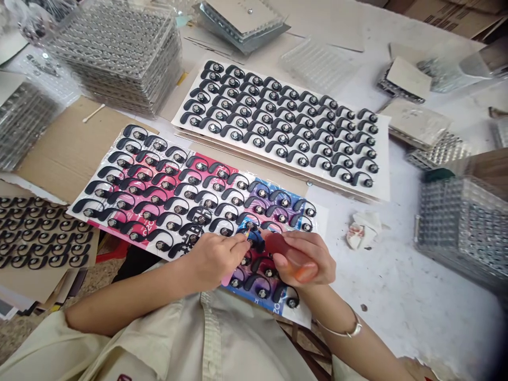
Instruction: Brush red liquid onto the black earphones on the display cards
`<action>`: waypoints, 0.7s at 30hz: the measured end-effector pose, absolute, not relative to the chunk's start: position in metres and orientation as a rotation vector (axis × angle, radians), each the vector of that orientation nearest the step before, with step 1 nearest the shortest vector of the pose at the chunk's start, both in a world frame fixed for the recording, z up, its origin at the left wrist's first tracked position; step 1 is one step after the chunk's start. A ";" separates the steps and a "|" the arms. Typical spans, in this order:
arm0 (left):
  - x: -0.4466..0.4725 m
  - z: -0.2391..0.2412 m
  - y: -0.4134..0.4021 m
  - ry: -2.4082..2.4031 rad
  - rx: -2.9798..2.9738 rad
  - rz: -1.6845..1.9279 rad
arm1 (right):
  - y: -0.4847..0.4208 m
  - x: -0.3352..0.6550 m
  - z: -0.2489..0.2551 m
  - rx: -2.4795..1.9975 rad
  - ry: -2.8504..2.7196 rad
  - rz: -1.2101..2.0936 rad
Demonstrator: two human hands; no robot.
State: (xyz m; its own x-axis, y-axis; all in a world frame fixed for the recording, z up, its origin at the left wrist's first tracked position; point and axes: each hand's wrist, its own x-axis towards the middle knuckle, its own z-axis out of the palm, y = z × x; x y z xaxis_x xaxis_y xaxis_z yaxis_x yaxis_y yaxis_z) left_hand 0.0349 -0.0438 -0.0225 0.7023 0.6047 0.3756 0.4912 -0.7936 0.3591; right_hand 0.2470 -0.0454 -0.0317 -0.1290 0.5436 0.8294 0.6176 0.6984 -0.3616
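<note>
A printed sheet (137,211) in pink, white and blue lies before me, carrying rows of black curved hook-shaped pieces (178,207), each with a small round silvery part at one end. Over the sheet's right part, my right hand (309,259) is wrapped round a small reddish-orange bottle (291,254), tilted with its narrow end toward the left. Close beside that end, my left hand (216,259) has thumb and forefinger pinched together above one of the black pieces. What lies between those fingertips is too small to make out.
Behind the printed sheet, a white card (381,159) bears more black hooked pieces. Stacked clear trays (115,47) stand at the back left, others (472,227) at the right. A cotton swab (94,113) rests on cardboard (59,143); crumpled tissue (362,230) lies at right.
</note>
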 end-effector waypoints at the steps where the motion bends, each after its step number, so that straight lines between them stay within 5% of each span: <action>1: 0.035 -0.023 -0.044 0.878 2.678 0.718 | -0.045 0.247 -0.031 -0.923 -1.797 -0.073; 21: 0.035 -0.026 -0.044 0.871 2.664 0.726 | -0.047 0.245 -0.035 -0.970 -1.879 -0.044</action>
